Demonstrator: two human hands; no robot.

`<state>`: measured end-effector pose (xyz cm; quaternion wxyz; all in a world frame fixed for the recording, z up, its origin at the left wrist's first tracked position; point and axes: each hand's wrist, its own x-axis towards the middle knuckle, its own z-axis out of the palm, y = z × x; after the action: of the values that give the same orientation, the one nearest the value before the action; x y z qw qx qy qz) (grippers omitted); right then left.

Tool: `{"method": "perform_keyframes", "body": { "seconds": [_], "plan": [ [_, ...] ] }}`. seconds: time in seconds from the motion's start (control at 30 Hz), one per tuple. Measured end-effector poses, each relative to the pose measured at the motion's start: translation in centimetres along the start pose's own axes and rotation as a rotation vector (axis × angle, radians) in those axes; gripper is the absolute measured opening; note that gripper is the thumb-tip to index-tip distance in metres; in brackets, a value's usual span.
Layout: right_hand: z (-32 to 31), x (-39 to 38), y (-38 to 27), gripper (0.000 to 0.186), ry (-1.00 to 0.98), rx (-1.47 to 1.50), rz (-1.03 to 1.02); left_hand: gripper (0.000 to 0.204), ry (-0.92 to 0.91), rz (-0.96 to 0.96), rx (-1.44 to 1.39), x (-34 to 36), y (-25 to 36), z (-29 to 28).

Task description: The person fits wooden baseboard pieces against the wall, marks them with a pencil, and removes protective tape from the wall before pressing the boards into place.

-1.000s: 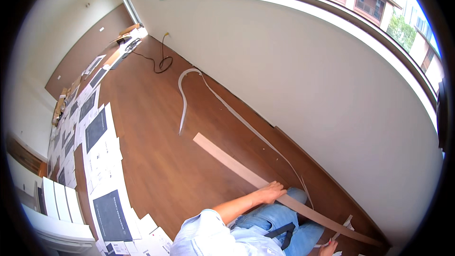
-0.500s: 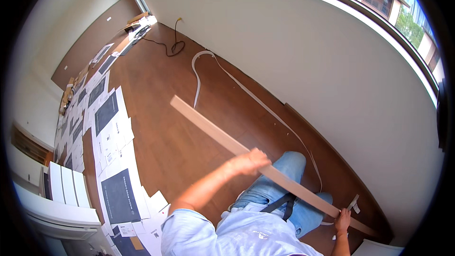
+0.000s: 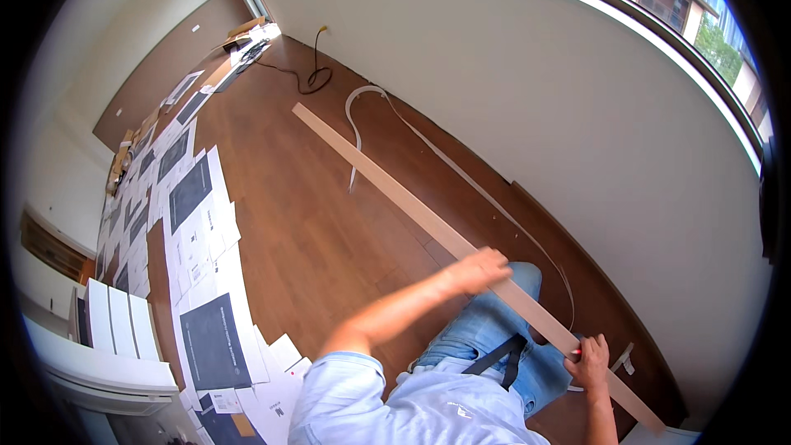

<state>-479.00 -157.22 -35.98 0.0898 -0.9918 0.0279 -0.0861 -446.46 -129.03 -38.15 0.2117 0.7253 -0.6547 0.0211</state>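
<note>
A long pale wooden board (image 3: pixel 387 194) runs diagonally from the middle of the floor to the lower right, across my bent legs. My left hand (image 3: pixel 482 270) is closed on it above my knee. Nearer its lower end, my right hand (image 3: pixel 591 360) is closed round the board, with a small red bit at the fingers that I cannot make out. A long narrow white strip (image 3: pixel 461 175) curls on the floor beside the board. A short scrap of white strip (image 3: pixel 626 360) lies right of my right hand.
Overlapping paper and printed sheets (image 3: pixel 195 243) cover the floor at left. White drawer fronts (image 3: pixel 122 317) stand at lower left. The wall (image 3: pixel 593 115) under the window runs along my right, with a dark trim along its foot. A black cable (image 3: pixel 309 78) and cardboard (image 3: pixel 245 27) are at the far end.
The board's far end has swung up and forward in view. My left hand moved with it; my right hand rose from low at the right onto the board. The view has shifted.
</note>
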Motion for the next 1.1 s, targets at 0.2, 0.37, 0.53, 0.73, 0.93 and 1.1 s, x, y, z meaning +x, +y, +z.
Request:
{"method": "perform_keyframes", "body": {
  "seconds": [0.2, 0.37, 0.53, 0.73, 0.93, 1.1],
  "plan": [
    [-3.5, 4.1, -1.3, 0.059, 0.041, -0.024, 0.013, 0.026, 0.015, -0.087, -0.114, 2.3, -3.6, 1.3],
    [-7.3, -1.0, 6.1, 0.071, -0.092, -0.086, 0.128, 0.025, 0.019, -0.215, 0.095, 0.8, -14.2, 0.0],
    [-13.0, -2.3, 9.7, 0.054, -0.351, 0.053, 0.275, 0.021, 0.04, -0.373, 0.243, -0.2, -24.6, -4.3],
    [-9.2, 5.8, 7.4, 0.051, -0.296, 0.232, 0.329, 0.044, 0.133, -0.542, 0.418, -0.6, -36.2, -6.2],
    [3.0, 18.3, 8.6, 0.055, -0.258, 0.327, 0.365, 0.058, 0.752, -1.5, -0.229, 1.4, -41.7, 2.1],
    [9.6, 31.0, 5.9, 0.057, -0.383, 0.446, 0.452, 0.041, 1.308, -1.393, -1.218, 4.4, -36.7, 12.9]
  ]
}}
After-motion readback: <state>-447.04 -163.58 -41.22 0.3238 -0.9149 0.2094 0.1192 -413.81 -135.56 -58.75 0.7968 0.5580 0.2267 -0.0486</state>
